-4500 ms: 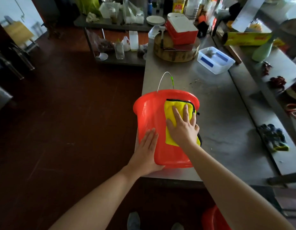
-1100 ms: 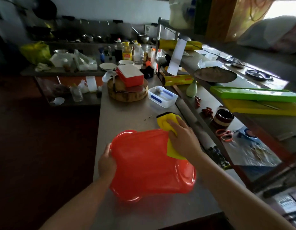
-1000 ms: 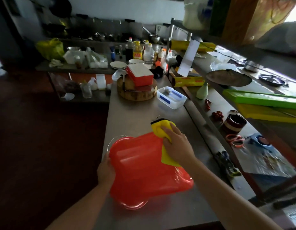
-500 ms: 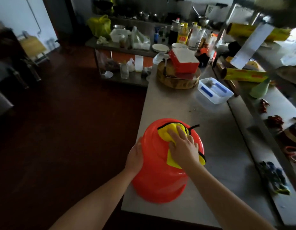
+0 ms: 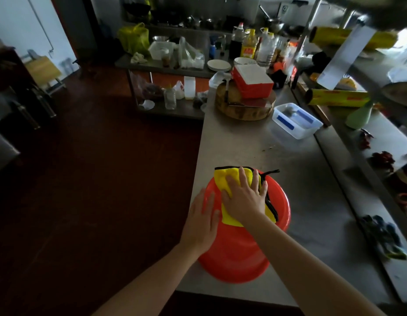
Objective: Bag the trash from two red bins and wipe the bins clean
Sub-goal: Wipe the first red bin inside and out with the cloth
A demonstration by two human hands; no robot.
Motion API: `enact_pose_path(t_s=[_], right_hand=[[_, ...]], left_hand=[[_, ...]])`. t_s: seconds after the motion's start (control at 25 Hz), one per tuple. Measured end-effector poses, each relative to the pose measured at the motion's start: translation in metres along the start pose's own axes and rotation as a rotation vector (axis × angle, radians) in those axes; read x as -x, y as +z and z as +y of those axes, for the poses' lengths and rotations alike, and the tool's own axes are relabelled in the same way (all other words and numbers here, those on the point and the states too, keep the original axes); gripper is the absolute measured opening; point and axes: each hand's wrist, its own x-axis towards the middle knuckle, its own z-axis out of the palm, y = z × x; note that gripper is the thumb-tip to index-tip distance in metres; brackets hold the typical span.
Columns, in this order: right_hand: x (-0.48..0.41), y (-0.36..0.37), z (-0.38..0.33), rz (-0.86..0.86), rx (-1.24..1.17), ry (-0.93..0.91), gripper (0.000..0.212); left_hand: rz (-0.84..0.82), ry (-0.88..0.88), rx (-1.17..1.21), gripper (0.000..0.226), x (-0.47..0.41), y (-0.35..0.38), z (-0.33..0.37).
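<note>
Obs., head view, dim light.

Red bin (image 5: 239, 254): on the steel surface (image 5: 243, 144), near its near-left corner and close to the left edge. A rounded red face is turned up towards the camera. It looks mouth-down, but the mouth itself is not visible, so I cannot confirm.

Yellow cloth (image 5: 223, 179): black-trimmed, draped over the far upper part of the bin. A black edge strip trails off to the right over the bin.

Right hand (image 5: 245, 199): palm down on the cloth, pressing it flat against the bin. Fingers (image 5: 243, 176) straight and slightly spread, tips near the cloth's far edge. No pinch and no curl round the cloth.

Left hand (image 5: 202, 222): palm flat against the bin's left flank, just beside the cloth's near-left corner. Fingers (image 5: 209, 199) straight and held close together, pointing away from the body. The hand lies about over the left edge of the surface.

Elsewhere on the surface:
- Round wooden chopping block (image 5: 243, 108) at the far end, carrying a red box with a white top (image 5: 252, 84).
- Clear plastic tub with blue marks (image 5: 296, 120), to the right of the block, well apart from the bin.
- Dark gloves (image 5: 380, 236) on the strip along the right side.
- Yellow film roll (image 5: 337, 98) on the right-hand shelf, far end.

Dark red-brown floor (image 5: 95, 179) to the left of the surface.
</note>
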Motion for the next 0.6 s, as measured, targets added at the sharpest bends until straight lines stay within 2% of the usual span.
enact_pose_path(t_s=[0.04, 0.12, 0.24, 0.4, 0.48, 0.6], right_hand=[[-0.001, 0.001, 0.002, -0.009, -0.016, -0.021, 0.061], [-0.003, 0.001, 0.004, -0.044, -0.049, -0.03, 0.065], [-0.004, 0.002, 0.003, -0.053, -0.072, -0.005, 0.065], [-0.002, 0.001, 0.024, -0.017, -0.062, 0.078, 0.062], [-0.002, -0.003, 0.046, -0.006, -0.041, 0.146, 0.06], [0.0, -0.005, 0.068, -0.012, -0.028, 0.213, 0.056]], left_hand=[[0.005, 0.1, -0.068, 0.061, 0.003, 0.001, -0.001], [-0.01, 0.169, -0.134, 0.06, 0.009, 0.003, -0.002], [-0.055, 0.179, -0.246, 0.066, 0.015, 0.002, -0.009], [-0.109, 0.222, -0.42, 0.099, 0.015, -0.003, -0.01], [-0.122, 0.215, -0.431, 0.108, 0.016, -0.003, -0.008], [-0.128, 0.197, -0.383, 0.11, 0.018, 0.007, 0.002]])
